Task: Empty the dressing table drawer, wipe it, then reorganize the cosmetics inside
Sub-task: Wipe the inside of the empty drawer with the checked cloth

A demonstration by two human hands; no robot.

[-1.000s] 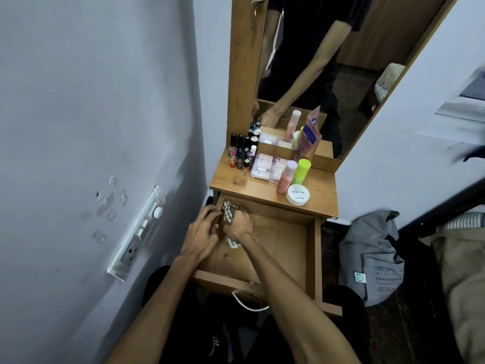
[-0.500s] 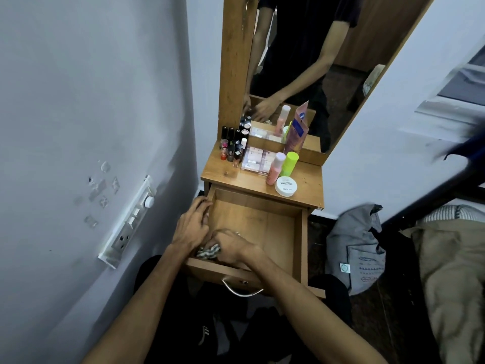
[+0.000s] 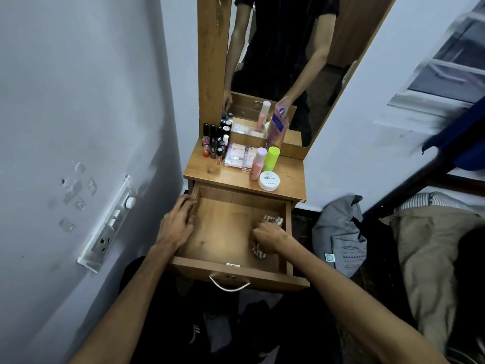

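Checked cloth (image 3: 273, 222) bunched under curled right-hand fingers (image 3: 258, 232), pressed on the drawer floor at lower-right centre of frame; cloth ends poke out above and below the right hand (image 3: 270, 236), so its long axis runs front-to-back. Left hand (image 3: 177, 223) fingers spread, draped over the left wall of the drawer (image 3: 228, 227), bracing, grasping nothing. Drawer holds no cosmetics; wiping step underway, likely. Unwiped floor lies left of the cloth, toward the left hand; right hand nearer. Cosmetics wait on the tabletop (image 3: 204, 172) above: nail polish bottles (image 3: 214, 143), palette box (image 3: 240, 157), pink bottle (image 3: 257, 164), green bottle (image 3: 271, 158), white jar (image 3: 269, 180).
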